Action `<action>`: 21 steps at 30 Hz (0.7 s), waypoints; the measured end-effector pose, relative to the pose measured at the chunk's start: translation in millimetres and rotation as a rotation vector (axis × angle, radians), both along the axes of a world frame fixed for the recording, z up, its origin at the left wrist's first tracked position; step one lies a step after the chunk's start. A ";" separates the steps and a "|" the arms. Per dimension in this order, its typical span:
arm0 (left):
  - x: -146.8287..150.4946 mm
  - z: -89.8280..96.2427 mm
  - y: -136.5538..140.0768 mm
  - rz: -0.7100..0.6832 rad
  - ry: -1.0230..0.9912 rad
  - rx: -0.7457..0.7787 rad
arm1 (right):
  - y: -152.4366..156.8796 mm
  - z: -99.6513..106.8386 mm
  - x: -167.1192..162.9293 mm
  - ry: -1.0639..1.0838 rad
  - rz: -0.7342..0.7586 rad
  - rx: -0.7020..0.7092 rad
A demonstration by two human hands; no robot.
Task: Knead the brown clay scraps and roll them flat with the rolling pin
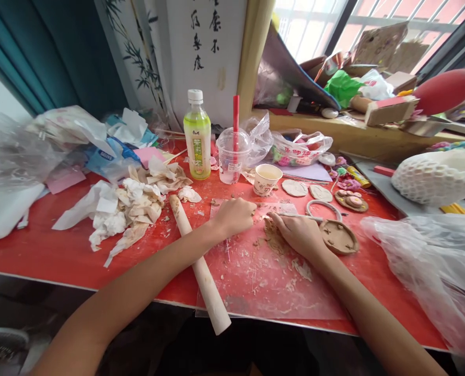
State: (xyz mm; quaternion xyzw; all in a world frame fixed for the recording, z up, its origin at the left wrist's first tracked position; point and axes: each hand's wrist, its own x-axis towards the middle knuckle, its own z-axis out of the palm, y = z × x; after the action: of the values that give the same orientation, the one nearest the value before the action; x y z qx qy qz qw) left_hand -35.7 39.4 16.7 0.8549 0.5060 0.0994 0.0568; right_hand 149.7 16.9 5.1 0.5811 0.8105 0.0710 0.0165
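Note:
My left hand [235, 216] is closed above the far part of a clear plastic mat [256, 282]; its grip is hidden. My right hand [301, 235] rests low over the mat, fingers bunched toward the left, with whatever they hold out of sight. Just behind it lies a thin grey clay coil [313, 217]. Brown clay crumbs [275, 237] are scattered by its fingertips. Beside the right wrist sits a round, shallow clay dish [339, 236] with small raised shapes inside. A pale rolling stick [209, 290] passes beneath my left forearm and overhangs the table's front edge.
Behind the mat stand a green tea bottle [197, 141], a plastic cup [232, 156] with a red straw, and a paper cup [267, 180]. Flat clay discs [294, 188] and a clay ring [326, 204] lie to the right. Crumpled tissues [130, 209] and plastic bags [424, 261] flank the work area.

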 end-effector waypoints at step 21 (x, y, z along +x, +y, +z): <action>-2.3 -1.7 -0.7 -0.035 0.013 0.006 | -1.2 -7.1 16.3 0.655 0.247 -0.356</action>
State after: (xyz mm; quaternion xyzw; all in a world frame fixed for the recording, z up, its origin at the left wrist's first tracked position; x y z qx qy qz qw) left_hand -38.0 38.7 15.0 0.8644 0.4911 0.0943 0.0526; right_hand 166.0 15.7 -1.9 0.4593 0.8362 -0.2586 -0.1514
